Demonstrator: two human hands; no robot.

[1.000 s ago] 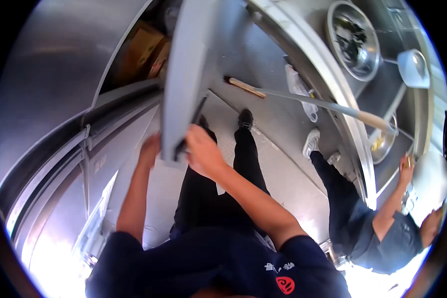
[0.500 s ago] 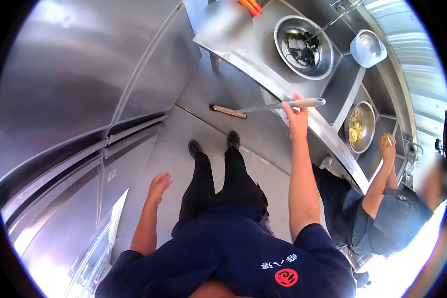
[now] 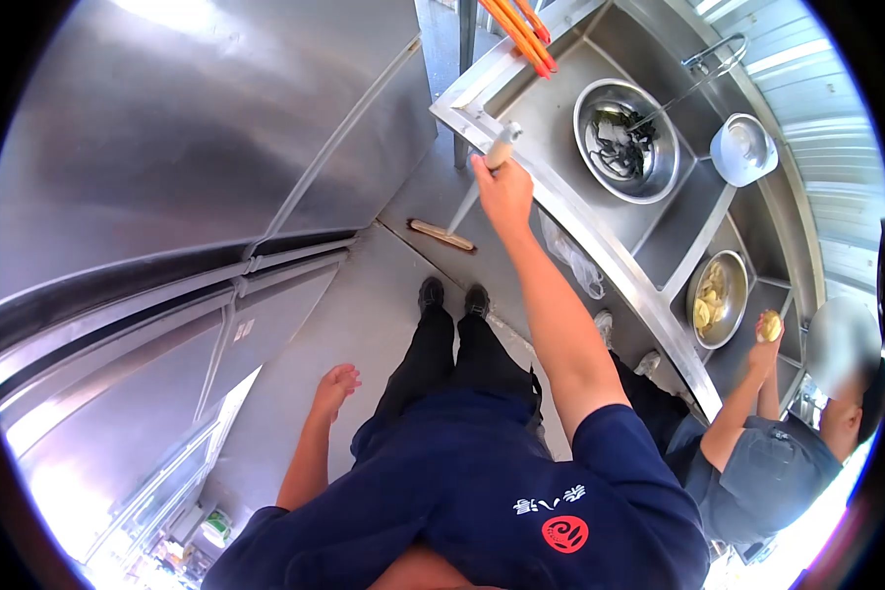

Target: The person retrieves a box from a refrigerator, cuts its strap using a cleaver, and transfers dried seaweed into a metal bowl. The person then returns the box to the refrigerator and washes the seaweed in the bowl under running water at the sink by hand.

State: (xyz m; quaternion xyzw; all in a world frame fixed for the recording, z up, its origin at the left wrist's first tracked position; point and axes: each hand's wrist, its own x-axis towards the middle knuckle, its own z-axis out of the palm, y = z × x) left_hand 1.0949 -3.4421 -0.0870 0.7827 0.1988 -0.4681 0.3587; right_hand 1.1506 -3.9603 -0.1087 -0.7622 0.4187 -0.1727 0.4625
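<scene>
My right hand (image 3: 506, 192) is wrapped round the pale handle of a broom (image 3: 464, 208) at the upper middle, beside the sink's front edge. The broom's wooden head (image 3: 442, 235) rests on the floor, its shaft slanting up to my fist. At the lower left, my left hand (image 3: 335, 386) hangs over the floor with its fingers apart and holds nothing. Nearest to it are the steel fridge doors (image 3: 265, 334).
A steel sink (image 3: 659, 300) runs along the right, with a bowl of dark greens (image 3: 626, 142), a bowl of yellow pieces (image 3: 717, 299) and a white container (image 3: 743, 149). A co-worker (image 3: 772, 462) holds something yellow. Orange-handled things (image 3: 523, 37) and a plastic bag (image 3: 572, 254) are near.
The open door seen first is shut and let go. My right hand then took hold of the broom handle and moved it left, making it more upright. My left hand came away from the door.
</scene>
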